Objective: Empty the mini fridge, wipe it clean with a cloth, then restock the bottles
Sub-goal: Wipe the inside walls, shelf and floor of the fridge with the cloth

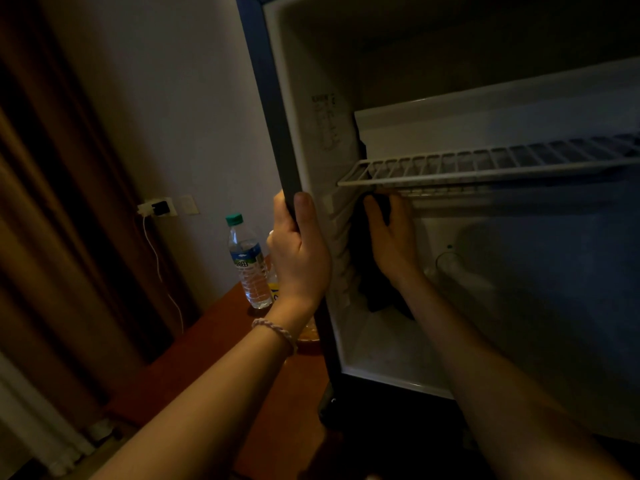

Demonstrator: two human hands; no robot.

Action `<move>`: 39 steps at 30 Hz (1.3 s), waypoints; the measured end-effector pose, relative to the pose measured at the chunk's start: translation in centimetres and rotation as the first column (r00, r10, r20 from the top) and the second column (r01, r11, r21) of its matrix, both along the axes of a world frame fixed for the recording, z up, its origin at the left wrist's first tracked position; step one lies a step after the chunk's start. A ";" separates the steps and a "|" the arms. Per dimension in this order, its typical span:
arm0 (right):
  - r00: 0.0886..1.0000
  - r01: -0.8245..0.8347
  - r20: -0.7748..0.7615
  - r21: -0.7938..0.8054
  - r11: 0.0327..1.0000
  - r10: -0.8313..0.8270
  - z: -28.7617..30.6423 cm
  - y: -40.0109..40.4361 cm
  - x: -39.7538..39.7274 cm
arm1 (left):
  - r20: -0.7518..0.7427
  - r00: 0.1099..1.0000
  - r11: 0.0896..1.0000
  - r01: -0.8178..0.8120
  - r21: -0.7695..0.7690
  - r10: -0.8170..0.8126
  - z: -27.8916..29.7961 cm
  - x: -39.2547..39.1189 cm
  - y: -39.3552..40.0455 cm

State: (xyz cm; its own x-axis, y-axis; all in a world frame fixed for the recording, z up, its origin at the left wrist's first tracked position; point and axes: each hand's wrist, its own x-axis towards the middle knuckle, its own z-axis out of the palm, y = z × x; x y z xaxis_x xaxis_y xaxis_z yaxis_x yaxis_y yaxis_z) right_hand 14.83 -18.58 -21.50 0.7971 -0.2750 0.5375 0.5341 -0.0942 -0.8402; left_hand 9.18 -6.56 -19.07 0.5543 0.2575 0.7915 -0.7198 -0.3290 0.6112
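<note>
Curtain (52,202): brown, hangs down far left side of view.
Wall socket (161,206): on wall behind, w/ dark plug in it; white cable (156,254) drops from it toward the floor.
Table (214,341): reddish-brown top, left of fridge, low in view.
Water bottle (247,263): clear plastic, green cap, blue label, upright on table, just left of the left hand. A 2nd bottle (yellow on label, mostly hidden) stands right behind the hand; can't tell more.
Left hand (299,258): grips the front left edge of the fridge frame, thumb wrapped onto the inner side, fingers round the outer side. Braided bracelet (275,332) on wrist.
Mini fridge (277,98): door side open to camera, dark frame, white liner, interior dim. Lower compartment floor bare at front left.
Cloth (372,289): dark, inside fridge against left inner wall, below the shelf; hangs down from right hand to near fridge floor.
Right hand (391,233): inside fridge, just under the shelf's left end, fingers curled on top of cloth, pressing it to left wall.
Wire shelf (485,161): white, across fridge mid-height, nothing on the visible part.
Back right of lower compartment: a pale rounded shape w/ a small green spot; too dark to tell what.
</note>
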 end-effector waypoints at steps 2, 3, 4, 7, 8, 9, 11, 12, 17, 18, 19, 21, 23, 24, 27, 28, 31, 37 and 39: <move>0.999 0.029 0.044 -0.020 0.999 -0.028 -0.1 0.5 -1.0 | 0.008 1.000 1.000 -0.001 0.004 0.001 0.0 -0.1 -0.1; 0.996 0.043 0.077 -0.027 0.999 -0.041 -0.3 0.8 -1.4 | 0.009 1.000 1.000 -0.001 0.004 0.001 0.0 -0.1 -0.1; 0.993 0.053 0.103 -0.038 0.998 -0.049 -0.6 1.1 -2.0 | 0.007 1.000 1.000 -0.001 0.004 0.001 0.1 -0.1 -0.2; 0.985 0.094 0.153 -0.063 0.994 -0.084 -1.3 1.9 -2.9 | 0.006 1.000 1.000 -0.009 0.005 0.008 0.1 -0.1 -0.2; 0.981 0.112 0.165 -0.061 0.992 -0.100 -1.5 2.2 -3.1 | 0.009 1.000 1.000 -0.003 0.006 0.003 0.1 -0.1 -0.2; 0.977 0.132 0.174 -0.052 0.990 -0.121 -1.6 2.4 -3.2 | 0.015 1.000 1.000 0.004 0.006 -0.004 0.1 -0.1 -0.2; 0.969 0.170 0.185 -0.019 0.985 -0.164 -1.7 2.7 -3.1 | 0.031 0.999 1.000 0.008 0.006 -0.008 0.0 -0.1 -0.3; 0.966 0.182 0.190 -0.004 0.983 -0.178 -1.6 2.8 -2.9 | 0.038 0.999 1.000 0.006 0.007 -0.006 0.1 -0.1 -0.3; 0.962 0.186 0.197 0.038 0.982 -0.190 -1.4 2.6 -1.8 | 0.045 0.999 1.000 -0.014 0.005 0.013 -0.1 0.2 -0.2; 0.965 0.190 0.175 0.037 0.981 -0.194 -1.3 2.4 -1.3 | 0.040 0.999 1.000 -0.013 0.002 0.013 -0.2 0.3 -0.1; 0.970 0.194 0.145 0.035 0.980 -0.197 -1.1 2.1 -0.6 | 0.033 0.999 1.000 -0.007 -0.001 0.007 -0.2 0.4 0.0; 0.978 0.188 0.086 0.028 0.982 -0.190 -0.7 1.6 0.8 | 0.027 1.000 1.000 0.006 -0.001 -0.006 -0.3 0.5 0.1; 0.983 0.170 0.061 0.038 0.985 -0.172 -0.4 1.1 1.8 | 0.030 0.999 1.000 0.014 0.003 -0.014 -0.2 0.5 0.1; 0.985 0.160 0.057 0.053 0.986 -0.163 -0.3 1.0 1.9 | 0.029 0.999 1.000 0.014 0.005 -0.014 -0.2 0.5 0.1; 0.988 0.146 0.049 0.062 0.987 -0.149 -0.3 0.9 1.8 | 0.027 1.000 1.000 0.004 0.006 -0.005 -0.3 0.6 0.2; 0.988 0.143 0.051 0.053 0.988 -0.145 -0.3 0.8 1.7 | 0.027 1.000 1.000 0.002 0.005 -0.002 -0.3 0.7 0.2; 0.989 0.139 0.052 0.036 0.990 -0.141 -0.3 0.9 1.1 | 0.024 1.000 1.000 -0.009 0.009 0.009 -0.4 0.7 0.2; 0.970 0.146 0.197 0.002 0.989 -0.143 -1.4 2.3 -2.3 | 0.018 0.999 0.999 -0.034 0.014 0.034 -0.3 0.5 0.0; 0.967 0.136 0.217 -0.001 0.991 -0.133 -1.7 2.8 -3.2 | 0.002 0.999 0.999 -0.032 0.011 0.032 -0.2 0.5 0.0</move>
State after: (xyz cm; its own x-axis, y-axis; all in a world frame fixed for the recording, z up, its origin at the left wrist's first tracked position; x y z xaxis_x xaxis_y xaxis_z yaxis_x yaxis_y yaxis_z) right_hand 11.60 -15.78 -23.23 0.6177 -0.3616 0.6983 0.6845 -0.1900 -0.7038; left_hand 9.64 -6.58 -19.27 0.5444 0.2659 0.7955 -0.7101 -0.3588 0.6059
